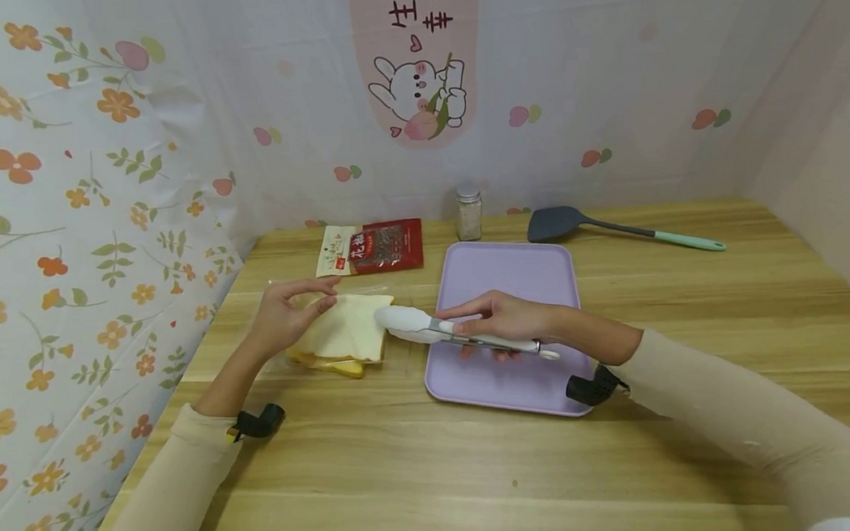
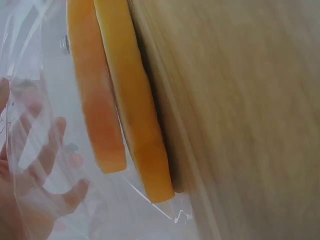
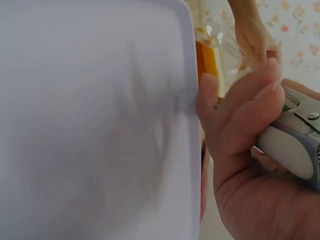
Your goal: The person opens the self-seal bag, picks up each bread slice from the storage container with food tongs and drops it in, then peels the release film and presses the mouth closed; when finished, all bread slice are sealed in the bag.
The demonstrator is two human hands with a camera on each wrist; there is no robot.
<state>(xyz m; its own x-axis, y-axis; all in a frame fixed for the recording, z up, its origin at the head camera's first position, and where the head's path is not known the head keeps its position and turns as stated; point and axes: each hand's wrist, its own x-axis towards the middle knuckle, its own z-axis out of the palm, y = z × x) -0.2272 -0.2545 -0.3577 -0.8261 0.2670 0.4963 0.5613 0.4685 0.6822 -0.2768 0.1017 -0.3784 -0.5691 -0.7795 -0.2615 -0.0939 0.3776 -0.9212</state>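
White bread slices (image 1: 351, 326) with yellow-brown crusts lie stacked in a clear plastic bag (image 2: 35, 55) at the table's left. My left hand (image 1: 286, 318) is at the bag's left side, its fingers reaching over the bread. In the left wrist view, those fingers spread apart behind the clear film, beside two crust edges (image 2: 137, 110). My right hand (image 1: 498, 317) grips a pair of tongs (image 1: 407, 321) by the handles, above the lavender tray (image 1: 512, 267). The white tong heads point left and overlap the bread's right edge in the head view.
A red and cream spice packet (image 1: 386, 245) lies behind the bread. Right of it stands a glass shaker jar (image 1: 469, 215) with a metal lid. A dark spatula (image 1: 555, 223) with a mint handle lies behind the tray. Patterned cloth hangs at the back and left.
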